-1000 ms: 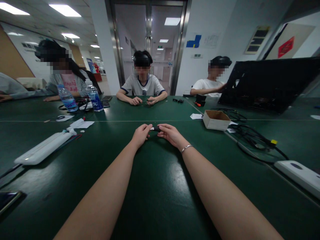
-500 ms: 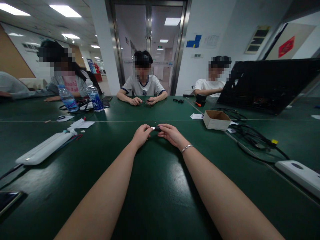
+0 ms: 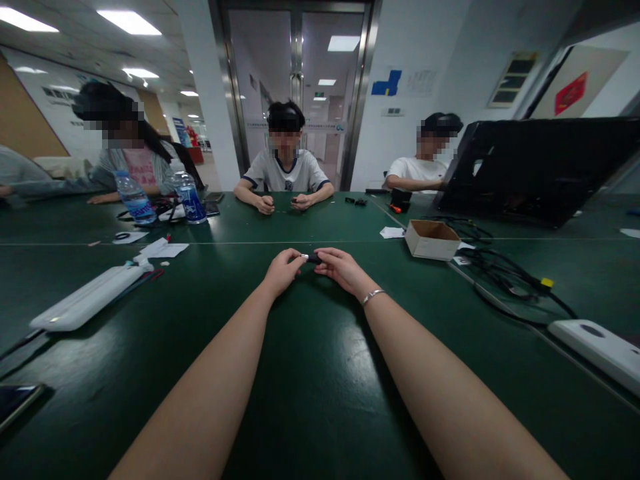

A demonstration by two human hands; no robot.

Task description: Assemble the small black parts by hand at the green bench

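Observation:
Between my two hands, just above the green tabletop (image 3: pixel 310 373), is a small black stick-shaped object with a silver end (image 3: pixel 313 258); its exact kind is too small to tell. My left hand (image 3: pixel 284 272) pinches the silver end between thumb and fingers. From the other side, my right hand (image 3: pixel 341 267) grips the black part with its fingertips, and a silver bracelet circles that wrist. Both fingertips cover part of the object, which lies roughly level.
An open cardboard box (image 3: pixel 433 241) stands right of my hands, with black cables (image 3: pixel 510 280) and a white power strip (image 3: pixel 595 350) beyond. At left are a white pouch-like case (image 3: pixel 93 300), papers (image 3: pixel 163 248), two bottles (image 3: pixel 189 193) and a phone (image 3: pixel 19 403). Several people sit around the table.
My hands and the small object stay almost in place. Across the table, the person's hands have drawn slightly apart.

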